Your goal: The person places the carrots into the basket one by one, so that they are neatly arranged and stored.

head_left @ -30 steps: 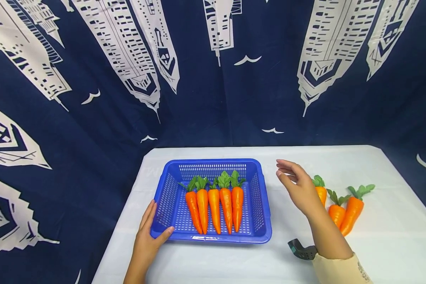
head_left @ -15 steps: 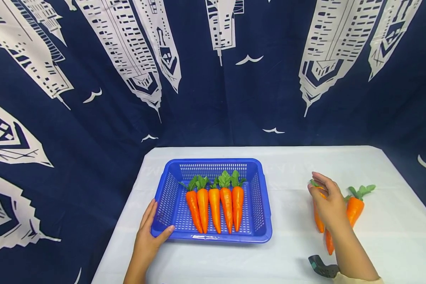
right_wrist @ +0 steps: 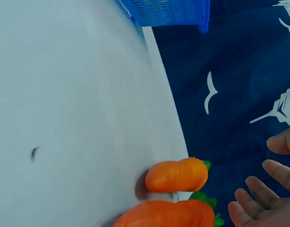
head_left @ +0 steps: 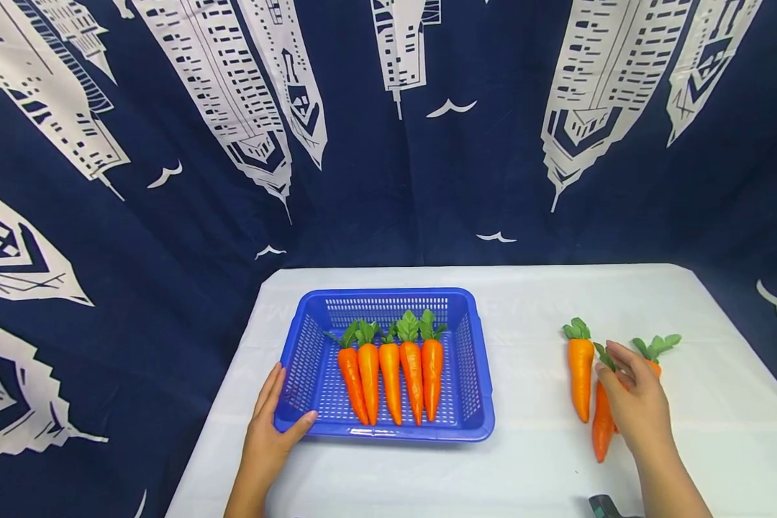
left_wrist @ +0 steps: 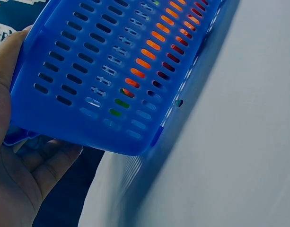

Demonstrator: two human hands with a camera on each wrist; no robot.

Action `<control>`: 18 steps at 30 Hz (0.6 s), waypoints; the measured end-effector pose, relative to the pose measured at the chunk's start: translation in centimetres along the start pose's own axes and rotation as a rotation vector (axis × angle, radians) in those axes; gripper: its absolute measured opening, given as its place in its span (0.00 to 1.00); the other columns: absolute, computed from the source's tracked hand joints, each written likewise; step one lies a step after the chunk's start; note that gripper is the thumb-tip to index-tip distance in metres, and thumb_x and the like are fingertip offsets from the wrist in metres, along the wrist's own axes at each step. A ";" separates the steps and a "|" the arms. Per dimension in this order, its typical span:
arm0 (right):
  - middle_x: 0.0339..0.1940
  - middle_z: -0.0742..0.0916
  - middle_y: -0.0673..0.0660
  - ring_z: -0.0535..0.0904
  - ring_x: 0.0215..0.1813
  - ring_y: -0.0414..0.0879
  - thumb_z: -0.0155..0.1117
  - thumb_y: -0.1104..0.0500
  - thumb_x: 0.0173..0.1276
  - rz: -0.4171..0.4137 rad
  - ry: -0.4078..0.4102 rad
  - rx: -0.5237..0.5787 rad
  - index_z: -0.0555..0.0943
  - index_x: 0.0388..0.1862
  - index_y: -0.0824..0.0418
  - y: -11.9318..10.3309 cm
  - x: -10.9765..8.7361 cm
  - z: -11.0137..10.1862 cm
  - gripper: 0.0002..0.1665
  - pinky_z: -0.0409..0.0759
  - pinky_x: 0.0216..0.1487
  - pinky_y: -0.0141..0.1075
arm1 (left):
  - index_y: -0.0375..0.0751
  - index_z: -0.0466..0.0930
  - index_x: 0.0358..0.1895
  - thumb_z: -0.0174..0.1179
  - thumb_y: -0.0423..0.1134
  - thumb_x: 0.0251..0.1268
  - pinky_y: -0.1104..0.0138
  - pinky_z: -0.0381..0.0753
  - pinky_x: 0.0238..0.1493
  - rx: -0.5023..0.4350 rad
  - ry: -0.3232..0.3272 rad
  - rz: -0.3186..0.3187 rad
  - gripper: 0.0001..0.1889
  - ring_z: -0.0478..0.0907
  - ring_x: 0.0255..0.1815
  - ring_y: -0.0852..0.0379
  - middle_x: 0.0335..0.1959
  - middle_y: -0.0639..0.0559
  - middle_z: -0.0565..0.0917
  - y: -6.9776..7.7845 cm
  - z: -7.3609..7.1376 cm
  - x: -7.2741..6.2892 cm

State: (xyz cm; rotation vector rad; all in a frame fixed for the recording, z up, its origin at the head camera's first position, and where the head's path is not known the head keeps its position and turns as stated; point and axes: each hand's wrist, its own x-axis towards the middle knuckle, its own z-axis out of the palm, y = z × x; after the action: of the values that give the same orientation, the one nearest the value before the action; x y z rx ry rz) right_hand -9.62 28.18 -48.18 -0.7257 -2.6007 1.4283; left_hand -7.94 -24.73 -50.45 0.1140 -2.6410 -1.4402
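Observation:
My left hand [head_left: 267,435] rests at the near left corner of a blue perforated plastic basket [head_left: 421,434], fingers straight along its left side and thumb at the front rim. Several carrots [head_left: 391,381] with green tops lie side by side inside. On the right of the table, my right hand [head_left: 637,403] hovers over the leafy end of a carrot [head_left: 601,432], fingers loosely bent. It partly covers another carrot [head_left: 655,348] behind it. A third carrot [head_left: 580,374] lies just to the left. In the right wrist view, the fingers [right_wrist: 260,191] stand apart from the carrots.
The white-covered table [head_left: 524,467] ends at a dark blue cloth [head_left: 414,180] printed with white buildings and birds. A dark strap piece [head_left: 602,505] juts out beside my right wrist.
My right hand has moved from beside the basket to the right, past the left loose carrot, to above the middle one. My left hand and the basket have stayed put.

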 end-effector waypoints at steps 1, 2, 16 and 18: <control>0.81 0.64 0.65 0.64 0.77 0.68 0.48 0.45 0.80 0.000 0.002 0.002 0.57 0.83 0.49 0.2 -0.1 -0.1 0.35 0.69 0.69 0.63 | 0.57 0.56 0.81 0.75 0.47 0.58 0.37 0.49 0.79 0.001 -0.001 0.000 0.49 0.47 0.85 0.46 0.84 0.59 0.51 0.0 0.0 0.0; 0.80 0.64 0.66 0.64 0.77 0.68 0.48 0.46 0.80 -0.002 0.006 0.000 0.57 0.82 0.50 0.4 -0.3 -0.2 0.35 0.69 0.69 0.63 | 0.57 0.56 0.81 0.75 0.47 0.57 0.37 0.49 0.79 0.003 -0.002 -0.001 0.49 0.47 0.85 0.46 0.84 0.60 0.51 0.0 -0.1 0.0; 0.80 0.58 0.73 0.61 0.76 0.73 0.48 0.49 0.81 0.006 -0.035 -0.043 0.54 0.83 0.57 1.7 -1.3 -0.4 0.37 0.67 0.70 0.66 | 0.56 0.55 0.81 0.75 0.47 0.58 0.37 0.49 0.79 -0.005 -0.007 -0.005 0.49 0.46 0.85 0.45 0.84 0.59 0.51 0.0 -0.1 0.0; 0.79 0.58 0.74 0.61 0.76 0.73 0.49 0.49 0.81 -0.013 -0.037 -0.041 0.53 0.83 0.58 1.9 -1.3 -0.2 0.38 0.66 0.71 0.65 | 0.56 0.55 0.81 0.75 0.47 0.58 0.37 0.49 0.80 -0.006 -0.005 -0.005 0.49 0.46 0.85 0.46 0.84 0.59 0.51 0.0 -0.1 0.0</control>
State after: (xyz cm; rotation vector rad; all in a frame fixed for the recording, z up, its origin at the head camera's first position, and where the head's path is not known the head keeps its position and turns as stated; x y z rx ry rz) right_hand -7.76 28.63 -49.40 -0.6928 -2.6646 1.4027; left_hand -7.91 -24.79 -50.40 0.1166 -2.6422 -1.4516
